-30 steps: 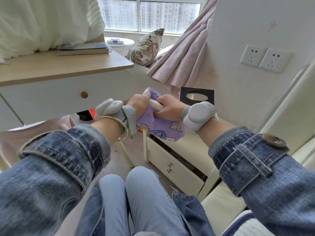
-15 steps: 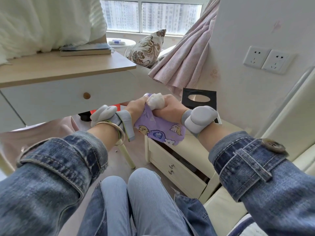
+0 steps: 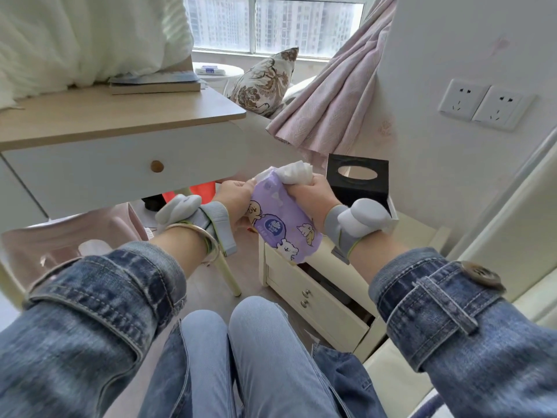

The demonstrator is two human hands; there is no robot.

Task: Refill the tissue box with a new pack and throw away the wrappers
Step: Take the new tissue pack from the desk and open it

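Step in hand: unwrapping the new tissue pack (image 3: 283, 224). I hold it in the air, just in front of the black tissue box (image 3: 357, 184), which serves as my landmark here. My left hand (image 3: 236, 200) has its fingers curled round the purple wrapper's upper left edge, pinching the film. My right hand (image 3: 313, 196) is closed in a fist round the wad of white tissues (image 3: 295, 173) poking out of the torn top end (only the top shows; how much of the stack is free I cannot tell).

The tissue box stands upright on the cream nightstand (image 3: 416, 236), behind and right of the pack, its oval slot facing me; whether it is empty I cannot tell from here. The nightstand's drawer (image 3: 319, 306), below the box, stands partly open.

Judgement: early-to-mid task. Tissues not yet out of the wrapper, box not yet filled, nothing discarded.

Next move calls for: opposing pull, left hand dragging the film down and away while the right keeps the stack together, so the sheets come out as one block rather than shedding singly. Then free a hand for the box.
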